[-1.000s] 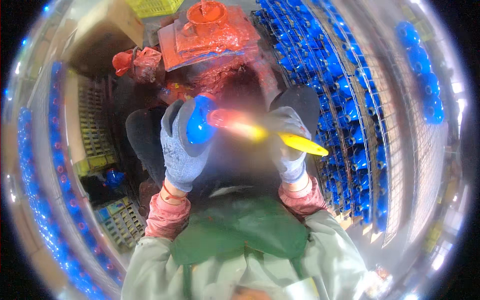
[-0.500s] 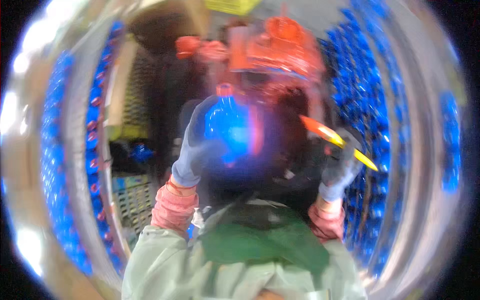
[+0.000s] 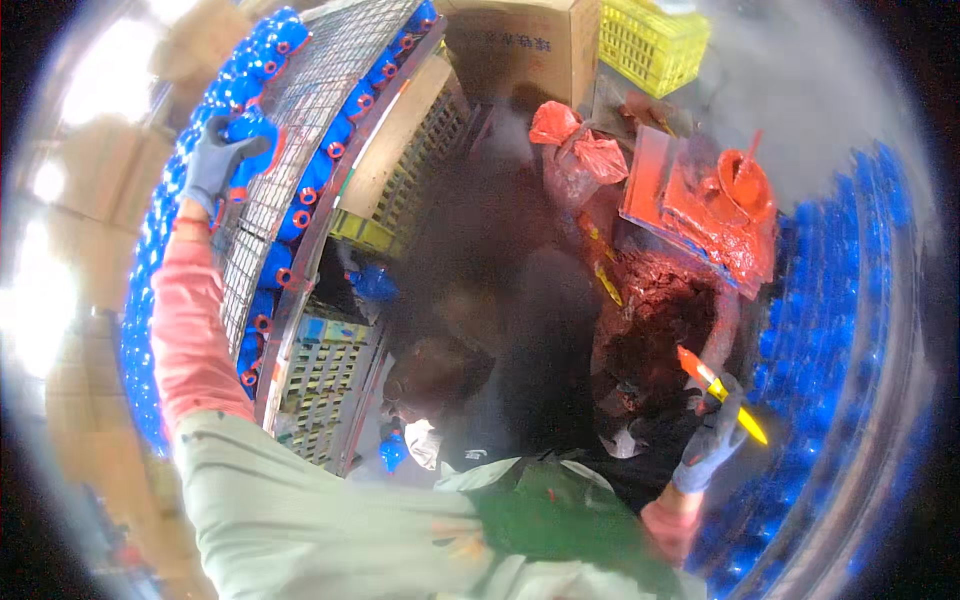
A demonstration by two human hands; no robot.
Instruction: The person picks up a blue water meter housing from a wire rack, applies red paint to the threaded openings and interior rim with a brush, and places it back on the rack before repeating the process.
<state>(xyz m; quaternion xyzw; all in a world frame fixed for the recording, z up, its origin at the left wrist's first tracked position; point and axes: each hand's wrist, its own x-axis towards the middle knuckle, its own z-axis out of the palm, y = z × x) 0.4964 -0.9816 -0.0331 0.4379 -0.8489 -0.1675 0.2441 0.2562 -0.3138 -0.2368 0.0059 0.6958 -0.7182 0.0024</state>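
At the upper left, my left hand [image 3: 213,165], in a grey-blue glove, has its fingers closed round a rounded blue metal part [image 3: 257,140] with a red rim. The part is beside similar blue parts [image 3: 265,60] along the wire mesh rack [image 3: 262,225]. Whether it rests on the rack I cannot tell. My right hand [image 3: 712,435], gloved too, is closed round a yellow-handled paintbrush [image 3: 735,400] at the lower right. The brush's orange-red end points up and left, near a red-stained bag [image 3: 655,340] with dark red contents.
A red-coated container [image 3: 745,185] sits beyond the bag, near a tied red plastic bag [image 3: 580,140]. Blue parts fill racks on the right [image 3: 820,330]. Crates [image 3: 325,385] stand by the left rack. A cardboard box [image 3: 525,50] and yellow crate [image 3: 655,45] are at the back.
My left hand has swung from the middle to the left rack with the blue part. The view has turned left. My right hand still holds the paintbrush.
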